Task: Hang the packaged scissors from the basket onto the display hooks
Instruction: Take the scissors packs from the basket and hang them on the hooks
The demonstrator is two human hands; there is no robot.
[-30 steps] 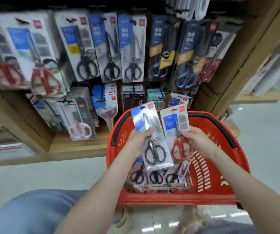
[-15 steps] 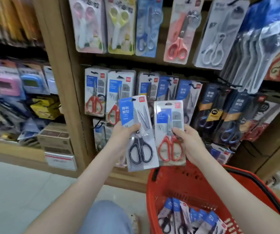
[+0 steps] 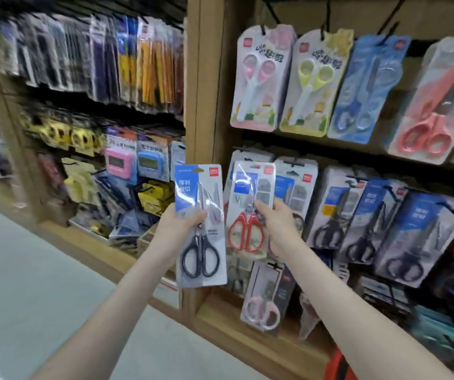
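Item held, left: the black-handled scissors pack point(image 3: 204, 259) is gripped at mid-height by the left hand point(image 3: 178, 229), with the thumb laid across the front and the fingers hidden behind the card.
Item held, right: the red-handled scissors pack point(image 3: 245, 231) is pinched at its right edge by the right hand point(image 3: 278, 223), thumb on the front.
Orientation: both packs are kept upright and face-out, just beside each other, in front of the middle row.
Reason for grip: the cards are taken low, so the tops are judged to be left free for a hook.
Destination: display hooks point(image 3: 291, 162) carry a hung row of similar packs point(image 3: 302, 187); the red-handled pack is raised close before them, probably so that like can be matched with like.
Stage: neither pack is hung yet.
Source: only a red sliver of the basket point(image 3: 338, 366) is seen at the lower edge; its contents are not shown.
Neighbouring stock: children's scissors point(image 3: 258, 78) are hung on the row above.
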